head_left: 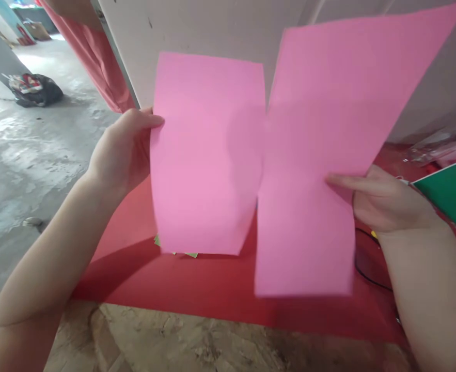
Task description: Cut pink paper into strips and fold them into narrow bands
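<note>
Two pink paper panels are raised in front of me, over a red tabletop (220, 289). My left hand (125, 147) pinches the outer edge of the left pink paper (200, 155), thumb on the near face and fingers behind. On the other side, my right hand (386, 199) grips the right pink paper (313, 139), its thumb lying across the front. The right panel is longer, with a slanted outer edge at the top. Gaps part the panels above and below; around the middle they meet or overlap, and I cannot tell whether they are joined there.
Small green pieces (191, 254) peek out beneath the left panel. At the right lie a green sheet (450, 191), clear plastic packaging (440, 142) and a black cord (371, 279). Behind the table stands a pale panel (212, 26). A black bag (44, 92) sits on the floor, beyond a pink cloth (92, 57).
</note>
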Tool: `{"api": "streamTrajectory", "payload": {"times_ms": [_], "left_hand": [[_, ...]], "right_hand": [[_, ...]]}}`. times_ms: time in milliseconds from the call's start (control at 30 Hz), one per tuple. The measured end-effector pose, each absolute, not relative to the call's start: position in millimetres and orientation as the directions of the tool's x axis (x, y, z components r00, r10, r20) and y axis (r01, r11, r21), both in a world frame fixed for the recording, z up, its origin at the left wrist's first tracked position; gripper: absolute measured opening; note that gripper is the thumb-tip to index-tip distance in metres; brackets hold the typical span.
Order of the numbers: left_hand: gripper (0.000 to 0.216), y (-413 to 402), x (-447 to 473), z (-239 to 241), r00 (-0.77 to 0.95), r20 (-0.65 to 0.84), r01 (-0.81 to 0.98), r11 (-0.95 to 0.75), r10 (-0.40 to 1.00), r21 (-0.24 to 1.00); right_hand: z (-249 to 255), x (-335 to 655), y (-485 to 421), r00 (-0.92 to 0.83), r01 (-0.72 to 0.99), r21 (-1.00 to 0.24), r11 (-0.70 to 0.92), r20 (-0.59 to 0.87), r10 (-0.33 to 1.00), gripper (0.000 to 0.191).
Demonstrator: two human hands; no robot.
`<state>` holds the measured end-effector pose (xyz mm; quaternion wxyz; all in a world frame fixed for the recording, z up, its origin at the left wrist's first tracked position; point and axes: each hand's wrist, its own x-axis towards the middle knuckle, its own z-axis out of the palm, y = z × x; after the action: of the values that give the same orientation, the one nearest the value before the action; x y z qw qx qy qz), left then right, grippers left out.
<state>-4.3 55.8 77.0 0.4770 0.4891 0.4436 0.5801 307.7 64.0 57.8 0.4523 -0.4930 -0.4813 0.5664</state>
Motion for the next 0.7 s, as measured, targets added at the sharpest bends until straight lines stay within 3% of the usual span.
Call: {"api": "streamTrajectory", "payload": {"times_ms": [33,133,200,333,433,567,700], "left_hand": [[0.007,58.1,-5.3,73.2,-0.063,0.19,-0.053,-0.194,0.98,0.98],[0.035,59.6,0.2,60.8,-0.114,0.389,0.26,-0.35,0.914,0.9],[0.032,54.8,8.6,55.4,-0.009,0.404,0.35,-0.375,0.915,0.858],[0.046,40.1,24.3,52.0,0.355,0.185,0.157,-0.253,0.916,0.955],[0.044,32.8,29.1,51.7,0.46,0.217,0.016,-0.253,0.861,0.967],[0.028,26.4,29.7,54.7,0.298,0.276,-0.003,-0.288,0.914,0.958],[0.018,20.3,29.9,61.8,0.111,0.26,-0.01,-0.26,0.959,0.966]], "right_hand": [[57.2,309.3,63.8,-0.091,-0.069,-0.992,-0.101,-0.095,0.991,0.018],[55.0,305.5,60.8,-0.092,-0.14,-0.989,-0.057,-0.044,0.995,0.018],[52.8,296.8,57.2,-0.142,-0.159,-0.985,-0.059,-0.037,0.989,0.02],[48.0,275.1,47.7,-0.301,-0.161,-0.981,-0.105,-0.052,0.952,0.02],[46.7,263.6,43.1,-0.396,-0.127,-0.98,-0.152,-0.09,0.914,0.012],[49.1,256.9,42.7,-0.446,-0.083,-0.985,-0.153,-0.101,0.889,0.018],[53.9,254.7,43.3,-0.353,-0.029,-0.988,-0.153,-0.133,0.926,0.018]]}}
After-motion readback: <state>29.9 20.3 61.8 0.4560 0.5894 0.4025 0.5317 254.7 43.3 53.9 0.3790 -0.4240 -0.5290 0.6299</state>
